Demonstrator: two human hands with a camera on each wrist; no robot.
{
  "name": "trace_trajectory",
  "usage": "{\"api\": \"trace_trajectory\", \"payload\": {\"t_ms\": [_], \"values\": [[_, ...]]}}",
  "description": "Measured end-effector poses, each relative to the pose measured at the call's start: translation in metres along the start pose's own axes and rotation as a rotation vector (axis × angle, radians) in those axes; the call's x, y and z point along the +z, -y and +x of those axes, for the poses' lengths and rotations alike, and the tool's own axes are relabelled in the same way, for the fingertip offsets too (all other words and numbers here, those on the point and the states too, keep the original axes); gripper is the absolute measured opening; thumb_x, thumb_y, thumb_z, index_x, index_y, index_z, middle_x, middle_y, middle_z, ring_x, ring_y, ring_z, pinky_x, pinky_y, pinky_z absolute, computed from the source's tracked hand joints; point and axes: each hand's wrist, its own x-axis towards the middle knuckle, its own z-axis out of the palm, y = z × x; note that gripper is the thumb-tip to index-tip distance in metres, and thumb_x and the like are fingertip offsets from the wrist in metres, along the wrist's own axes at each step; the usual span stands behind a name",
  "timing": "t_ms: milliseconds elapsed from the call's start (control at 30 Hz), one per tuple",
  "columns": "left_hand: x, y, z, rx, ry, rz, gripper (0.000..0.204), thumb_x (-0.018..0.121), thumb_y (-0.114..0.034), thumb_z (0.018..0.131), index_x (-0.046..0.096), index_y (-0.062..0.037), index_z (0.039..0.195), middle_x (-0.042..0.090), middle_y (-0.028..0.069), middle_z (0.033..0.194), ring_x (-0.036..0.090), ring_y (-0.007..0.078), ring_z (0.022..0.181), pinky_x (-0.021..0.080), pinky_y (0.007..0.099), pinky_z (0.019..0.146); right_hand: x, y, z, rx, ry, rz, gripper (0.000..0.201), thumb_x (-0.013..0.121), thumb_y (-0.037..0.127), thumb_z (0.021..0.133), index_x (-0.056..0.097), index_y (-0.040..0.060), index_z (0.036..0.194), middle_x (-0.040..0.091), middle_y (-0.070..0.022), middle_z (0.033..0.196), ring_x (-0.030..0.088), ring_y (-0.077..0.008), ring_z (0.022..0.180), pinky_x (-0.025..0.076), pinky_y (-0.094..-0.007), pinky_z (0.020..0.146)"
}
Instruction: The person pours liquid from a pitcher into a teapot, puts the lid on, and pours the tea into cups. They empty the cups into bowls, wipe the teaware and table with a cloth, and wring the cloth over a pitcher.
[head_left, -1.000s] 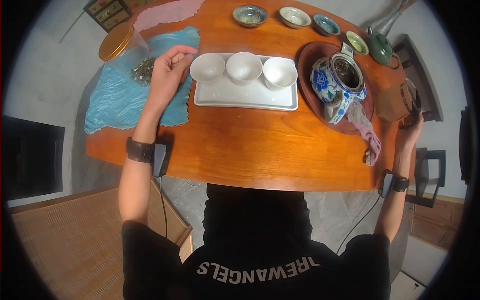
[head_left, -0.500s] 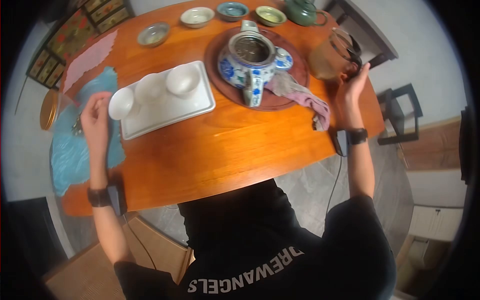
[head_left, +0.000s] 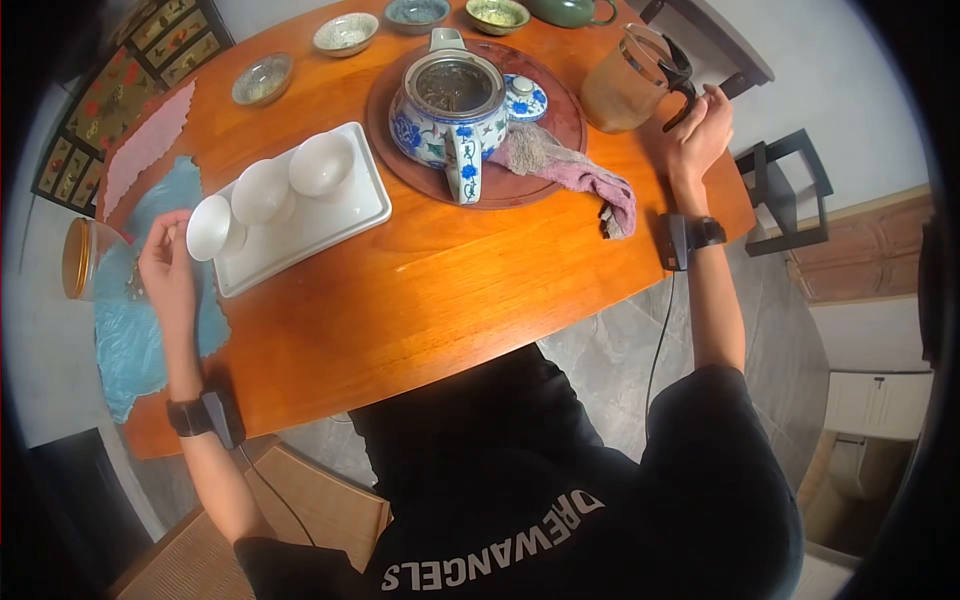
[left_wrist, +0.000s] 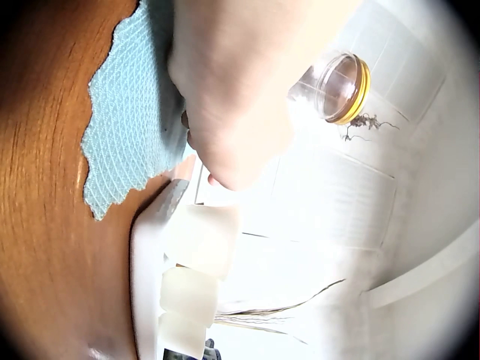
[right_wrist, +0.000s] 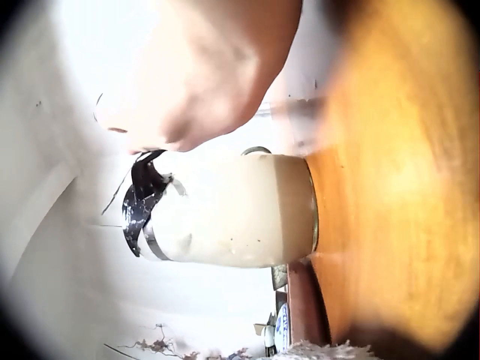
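My left hand (head_left: pixel 168 265), fingers loosely bent, is beside the leftmost of three white cups (head_left: pixel 210 228) standing on a white tray (head_left: pixel 300 245). Seen from the left wrist, the back of that hand (left_wrist: pixel 232 112) hides its fingertips. A glass pitcher (head_left: pixel 620 92) of cloudy brownish liquid stands on the table's right side. Right at its black handle (head_left: pixel 688 92) is my right hand (head_left: pixel 700 140), fingers raised and the handle largely uncovered. In the right wrist view this hand (right_wrist: pixel 210 75) overlaps the end of the handle.
An uncovered blue-and-white teapot (head_left: pixel 425 130), its lid (head_left: pixel 523 98) and a pinkish rag (head_left: pixel 590 182) lie on a round brown tray (head_left: pixel 400 180). Small bowls (head_left: pixel 345 35) line the back. A blue cloth (head_left: pixel 130 340) and gold-lidded jar (head_left: pixel 78 258) are at the left.
The head view has swung right, shifting the table leftward in it. My left hand stays by the leftmost cup, my right by the pitcher handle, its fingers now pointing more upward.
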Motion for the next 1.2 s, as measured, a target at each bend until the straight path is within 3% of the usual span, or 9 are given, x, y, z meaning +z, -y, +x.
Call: {"api": "trace_trajectory", "payload": {"t_ms": [133,200,233,333,500,667,733,967,1200], "values": [[-0.001,0.003,-0.001,0.02,0.008,0.035,0.014,0.053,-0.008,0.102,0.065,-0.0001,0.103,0.065,-0.0003,0.089,0.057,0.0055,0.083,0.043,0.0206,0.076,0.003,-0.019,-0.008,-0.147,0.071,-0.158,0.028,0.043,0.023,0.105,0.061,0.0039,0.115,0.062,-0.0097,0.085,0.06,-0.0261,0.079,0.044,-0.0371,0.071],[-0.001,0.002,0.0,0.021,-0.004,0.028,0.014,0.053,-0.008,0.102,0.065,-0.0002,0.103,0.065,-0.0002,0.089,0.057,0.0058,0.084,0.044,0.0208,0.077,0.007,-0.02,-0.008,0.439,0.095,0.418,0.025,0.046,0.023,0.103,0.063,0.0064,0.111,0.058,-0.0044,0.079,0.055,-0.0183,0.073,0.04,-0.0326,0.065],[-0.001,0.003,0.0,0.022,-0.003,0.027,0.014,0.053,-0.008,0.102,0.065,-0.0002,0.103,0.065,-0.0002,0.089,0.057,0.0058,0.084,0.044,0.0208,0.077,0.005,-0.02,-0.006,0.438,0.094,0.417,0.025,0.046,0.023,0.103,0.063,0.0064,0.111,0.058,-0.0044,0.079,0.055,-0.0183,0.073,0.04,-0.0326,0.065],[-0.003,0.004,0.001,0.004,-0.005,0.037,0.014,0.053,-0.008,0.102,0.065,-0.0002,0.103,0.065,-0.0003,0.089,0.057,0.0058,0.084,0.043,0.0207,0.077,-0.012,-0.007,0.011,1.327,0.006,0.919,0.017,0.047,0.024,0.101,0.059,0.0117,0.097,0.052,0.0051,0.077,0.046,-0.009,0.067,0.033,-0.0263,0.058],[-0.001,-0.001,0.0,-0.013,0.003,0.033,0.013,0.055,-0.009,0.102,0.065,-0.0006,0.101,0.064,-0.0011,0.086,0.056,0.005,0.081,0.043,0.0204,0.074,-0.048,0.046,0.037,1.112,-0.004,1.306,0.021,0.047,0.027,0.103,0.051,0.0134,0.088,0.041,0.0043,0.069,0.034,-0.0094,0.061,0.028,-0.0267,0.056],[0.003,-0.009,-0.001,-0.004,-0.034,0.006,0.011,0.057,-0.009,0.101,0.066,-0.0008,0.099,0.058,-0.0053,0.077,0.05,0.0024,0.073,0.039,0.0187,0.065,-0.058,0.116,0.035,0.983,0.359,1.544,0.024,0.052,0.028,0.102,0.053,0.0105,0.085,0.04,0.0052,0.07,0.034,-0.006,0.061,0.027,-0.0247,0.051],[0.003,-0.01,-0.001,-0.016,-0.031,-0.008,0.011,0.058,-0.008,0.101,0.066,-0.001,0.099,0.057,-0.0064,0.076,0.049,0.0016,0.072,0.037,0.0185,0.063,-0.048,0.137,0.026,0.8,0.493,1.463,0.024,0.056,0.025,0.101,0.057,0.0086,0.084,0.048,0.0058,0.072,0.036,-0.0042,0.059,0.029,-0.0208,0.05],[0.004,-0.024,-0.003,0.031,-0.129,-0.06,0.016,0.056,-0.01,0.102,0.065,-0.0038,0.114,0.035,-0.0106,0.066,0.031,0.0004,0.059,0.021,0.0212,0.052,-0.013,0.161,-0.001,0.728,0.669,1.395,0.018,0.063,0.024,0.099,0.061,0.011,0.087,0.055,0.0088,0.079,0.04,-0.0002,0.063,0.028,-0.0171,0.054],[-0.01,-0.074,-0.018,0.15,-0.22,0.016,0.011,0.06,-0.01,0.1,0.068,-0.0028,0.102,0.051,-0.0071,0.071,0.04,-0.0001,0.062,0.029,0.0192,0.055,-0.016,0.168,-0.002,0.586,0.701,1.38,0.008,0.062,0.013,0.099,0.059,0.007,0.094,0.049,0.0085,0.08,0.04,-0.0006,0.071,0.032,-0.0174,0.063]]}}
